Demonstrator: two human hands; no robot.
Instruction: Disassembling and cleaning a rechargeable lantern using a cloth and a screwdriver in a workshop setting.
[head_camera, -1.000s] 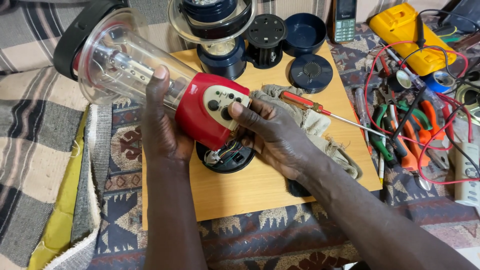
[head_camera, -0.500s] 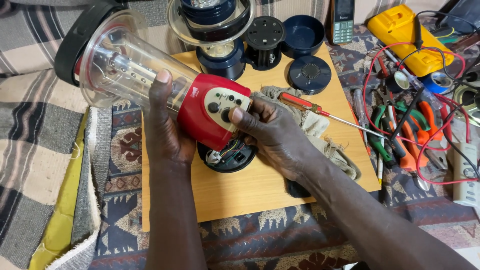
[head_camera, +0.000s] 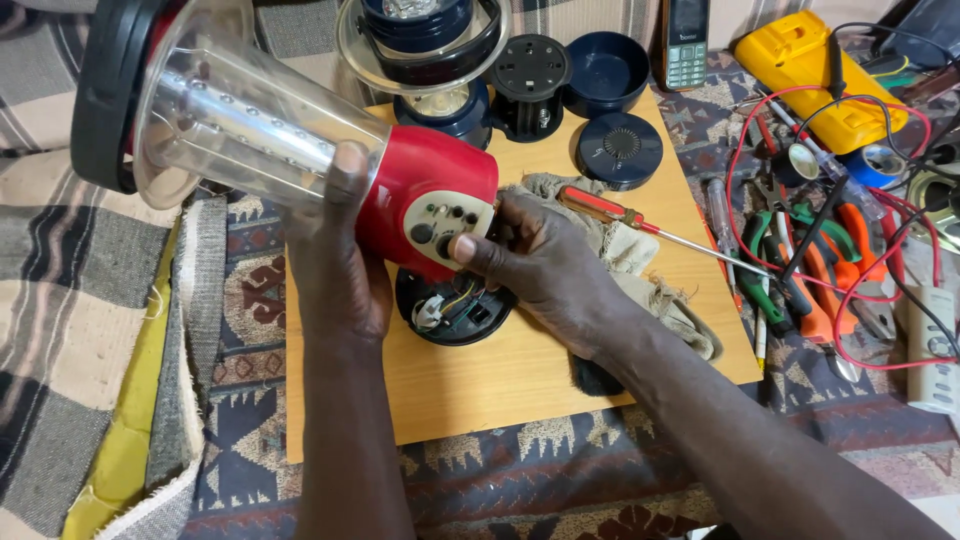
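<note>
I hold a lantern (head_camera: 300, 150) tilted over a wooden board (head_camera: 500, 385); it has a red base, a cream button panel, a clear cylinder and a black top. My left hand (head_camera: 335, 260) grips it where the cylinder meets the red base. My right hand (head_camera: 545, 265) holds the base from the right, thumb on the button panel. Under the base lies a round black bottom cover (head_camera: 455, 310) with wires showing inside. A red-handled screwdriver (head_camera: 640, 222) rests on a grey rag (head_camera: 640, 265) behind my right hand.
A dark blue lantern (head_camera: 430, 60) in parts, black and blue round covers (head_camera: 620, 148), a phone (head_camera: 685, 45) and a yellow multimeter (head_camera: 815, 75) lie at the back. Pliers (head_camera: 800, 270), red wires and a white power strip (head_camera: 935, 350) crowd the right side.
The lantern has been tipped a little, its clear end swinging further up and left. My right thumb has shifted onto the button panel. Both hands keep their grip.
</note>
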